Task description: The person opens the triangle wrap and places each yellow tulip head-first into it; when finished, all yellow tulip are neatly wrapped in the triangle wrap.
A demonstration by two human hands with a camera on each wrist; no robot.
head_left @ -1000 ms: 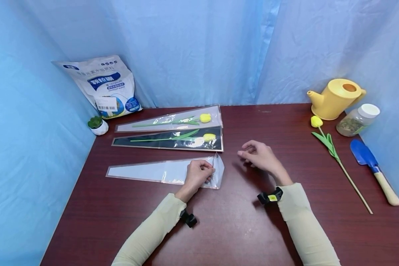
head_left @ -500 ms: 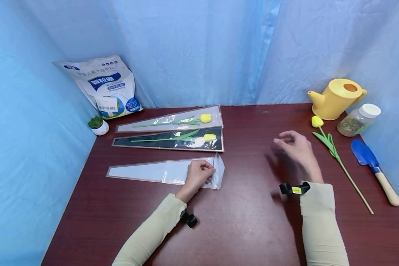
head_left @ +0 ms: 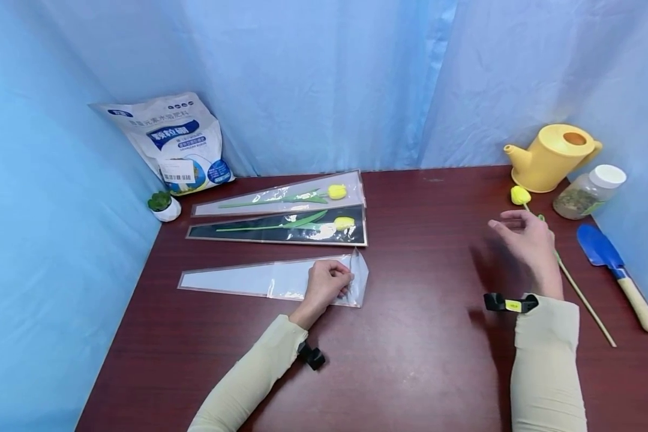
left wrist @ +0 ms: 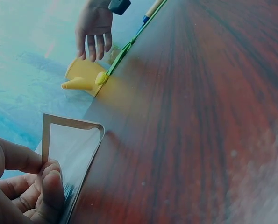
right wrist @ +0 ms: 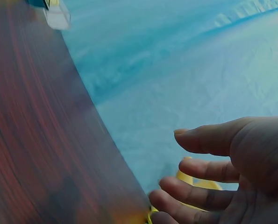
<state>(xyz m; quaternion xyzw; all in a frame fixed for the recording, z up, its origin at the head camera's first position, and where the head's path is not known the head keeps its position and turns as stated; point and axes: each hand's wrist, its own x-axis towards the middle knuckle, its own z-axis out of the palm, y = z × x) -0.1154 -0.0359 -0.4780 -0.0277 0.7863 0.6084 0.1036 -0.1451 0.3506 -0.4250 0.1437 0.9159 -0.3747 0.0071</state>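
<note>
My left hand (head_left: 325,287) pinches the edge of a clear-fronted, white tapered flower sleeve (head_left: 243,279) at its wide right end. In the left wrist view the lifted film edge (left wrist: 46,137) sits between thumb and fingers, and the sleeve's mouth gapes. Over on the right, my right hand (head_left: 530,243) hovers above the table, fingers loosely bent and holding nothing. It partly hides a loose yellow tulip (head_left: 521,195) with a long green stem. Behind the white sleeve lie a black-backed sleeve (head_left: 267,231) and a pale sleeve (head_left: 259,199), each with a yellow tulip inside.
A yellow watering can (head_left: 551,159), a lidded jar (head_left: 585,195) and a blue trowel (head_left: 607,258) stand or lie along the right side. At the back left are a fertilizer bag (head_left: 178,141) and a small potted succulent (head_left: 164,207). Blue curtains border the table.
My right hand has moved right, from beside the sleeve's wide end to the loose tulip. The left hand keeps its pinch on the white sleeve.
</note>
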